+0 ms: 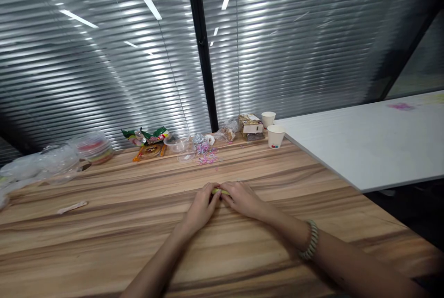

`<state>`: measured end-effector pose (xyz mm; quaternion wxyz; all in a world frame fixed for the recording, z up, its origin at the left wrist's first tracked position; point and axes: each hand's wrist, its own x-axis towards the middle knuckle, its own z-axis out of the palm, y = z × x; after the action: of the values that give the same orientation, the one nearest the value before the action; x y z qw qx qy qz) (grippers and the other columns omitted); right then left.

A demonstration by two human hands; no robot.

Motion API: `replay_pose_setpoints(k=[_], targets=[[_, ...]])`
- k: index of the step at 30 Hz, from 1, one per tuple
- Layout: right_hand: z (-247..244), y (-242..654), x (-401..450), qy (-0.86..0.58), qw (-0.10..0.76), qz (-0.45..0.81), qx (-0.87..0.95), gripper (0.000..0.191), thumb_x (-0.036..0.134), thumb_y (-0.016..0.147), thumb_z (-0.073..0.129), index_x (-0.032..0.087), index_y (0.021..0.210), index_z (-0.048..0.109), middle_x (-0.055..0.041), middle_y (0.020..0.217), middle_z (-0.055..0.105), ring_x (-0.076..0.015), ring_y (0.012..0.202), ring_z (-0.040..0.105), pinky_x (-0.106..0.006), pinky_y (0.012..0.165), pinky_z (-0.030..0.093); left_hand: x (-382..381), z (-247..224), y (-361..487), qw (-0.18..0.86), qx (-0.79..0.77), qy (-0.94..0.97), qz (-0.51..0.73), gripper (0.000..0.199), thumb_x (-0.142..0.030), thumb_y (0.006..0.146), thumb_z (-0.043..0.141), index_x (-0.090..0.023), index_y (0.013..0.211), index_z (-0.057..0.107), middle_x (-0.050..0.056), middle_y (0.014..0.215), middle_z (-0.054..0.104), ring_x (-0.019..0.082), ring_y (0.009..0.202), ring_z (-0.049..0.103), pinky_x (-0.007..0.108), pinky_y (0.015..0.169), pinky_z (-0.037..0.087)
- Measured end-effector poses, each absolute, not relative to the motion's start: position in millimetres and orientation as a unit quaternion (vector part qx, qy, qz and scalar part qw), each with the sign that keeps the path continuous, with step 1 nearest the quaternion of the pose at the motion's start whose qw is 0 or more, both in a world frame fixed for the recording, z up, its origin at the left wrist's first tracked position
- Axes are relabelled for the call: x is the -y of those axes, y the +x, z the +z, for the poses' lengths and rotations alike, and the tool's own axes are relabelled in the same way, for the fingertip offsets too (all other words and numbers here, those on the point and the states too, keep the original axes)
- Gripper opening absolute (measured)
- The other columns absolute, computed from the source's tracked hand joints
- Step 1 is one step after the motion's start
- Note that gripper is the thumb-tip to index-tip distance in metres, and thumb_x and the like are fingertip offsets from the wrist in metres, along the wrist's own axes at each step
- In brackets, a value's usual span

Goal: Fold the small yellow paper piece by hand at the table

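Resting on the wooden table [104, 238], the left hand [202, 207] and right hand [243, 198] meet fingertip to fingertip, pinching a small yellow-green object [218, 191] between them. Bare tabletop lies to both sides and nearer the person. Well beyond the hands stand snack wrappers [147, 143], pink clips [207, 154] and two paper cups [275, 136]. A white board [374, 140] overlaps the table's far right.
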<state>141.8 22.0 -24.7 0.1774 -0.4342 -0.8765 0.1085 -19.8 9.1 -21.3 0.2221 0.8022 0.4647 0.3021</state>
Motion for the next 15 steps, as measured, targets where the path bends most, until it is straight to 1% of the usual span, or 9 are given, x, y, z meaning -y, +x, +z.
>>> replay_pose_setpoints(k=[5,10,15], targets=[[-25.7,142.1,-23.3,-0.418,0.187,0.105,0.883,0.030,0.025,0.088,0.033,0.016,0.110,0.052,-0.0090,0.103,0.060,-0.0192,0.090,0.056,-0.027,0.075,0.037,-8.7,-19.4,-19.7,0.239,-0.470,0.788,0.318,0.026,-0.030,0.084,0.039,-0.017,0.098,0.056,0.008,0.095,0.062,0.019,0.087,0.056,0.031,0.082,0.041],[-26.6,141.7,-23.6,-0.415,0.185,0.097,0.885,0.030,0.025,0.088,0.032,0.016,0.107,0.054,-0.0086,0.100,0.062,-0.0193,0.088,0.057,-0.027,0.073,0.037,-10.3,-18.6,-20.3,0.259,-0.465,0.779,0.331,0.025,-0.030,0.083,0.041,-0.016,0.094,0.059,0.008,0.092,0.063,0.018,0.085,0.056,0.029,0.078,0.041],[-24.6,142.0,-21.0,-0.414,0.192,0.098,0.884,0.031,0.025,0.088,0.034,0.017,0.111,0.052,-0.0083,0.101,0.062,-0.0190,0.088,0.057,-0.027,0.072,0.037,-13.5,-23.4,-22.9,0.280,-0.475,0.762,0.339,0.026,-0.031,0.082,0.044,-0.015,0.095,0.059,0.007,0.086,0.064,0.017,0.076,0.057,0.027,0.070,0.043]])
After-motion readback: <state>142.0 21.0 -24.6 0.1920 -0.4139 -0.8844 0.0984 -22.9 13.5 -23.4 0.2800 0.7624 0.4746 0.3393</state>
